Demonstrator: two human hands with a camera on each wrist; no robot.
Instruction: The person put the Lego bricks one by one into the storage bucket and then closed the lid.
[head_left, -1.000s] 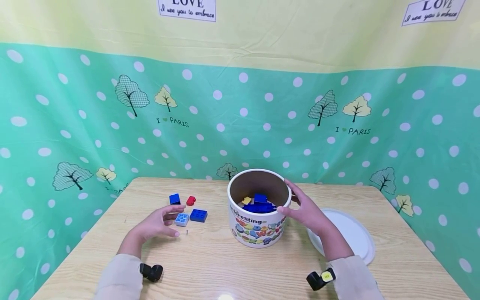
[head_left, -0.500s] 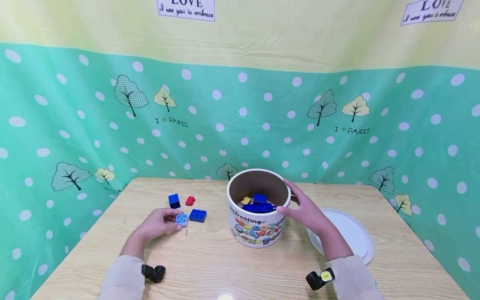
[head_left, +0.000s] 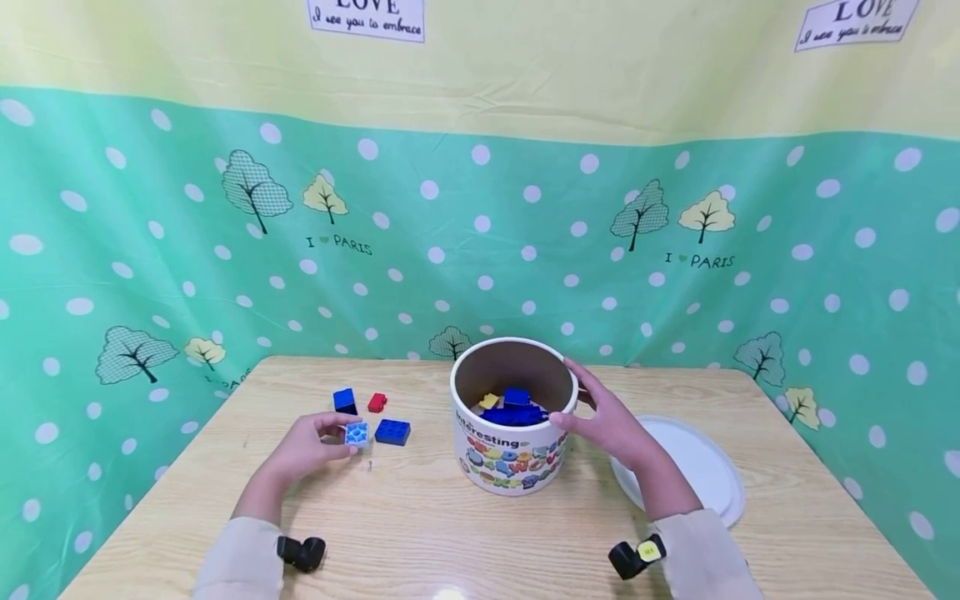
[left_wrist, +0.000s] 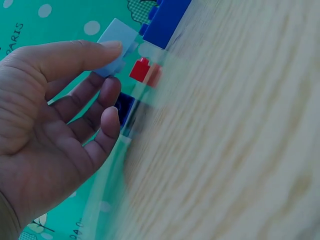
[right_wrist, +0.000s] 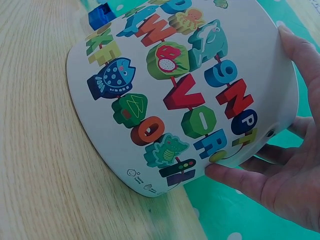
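My left hand (head_left: 307, 446) pinches a light blue toy brick (head_left: 357, 434) between thumb and fingers, its hollow side turned up in the head view. In the left wrist view the thumb lies across the light blue brick (left_wrist: 116, 37), with the other fingers loosely bent below. Close by lie a dark blue brick (head_left: 393, 432), another blue brick (head_left: 344, 401) and a small red brick (head_left: 377, 402). My right hand (head_left: 607, 421) holds the right side of a white printed bucket (head_left: 510, 467), thumb at the front and fingers behind. Blue bricks (head_left: 515, 415) and a yellow one (head_left: 489, 401) show inside it.
A white round lid (head_left: 693, 471) lies on the wooden table (head_left: 420, 542), partly under the right forearm. Behind the table hangs a green and yellow patterned cloth (head_left: 480, 225). A tiny pale bit (head_left: 370, 466) lies near the left hand.
My left hand has closed its fingers on the light blue brick and moved it slightly left and up from beside the dark blue one. The right hand stays on the bucket.
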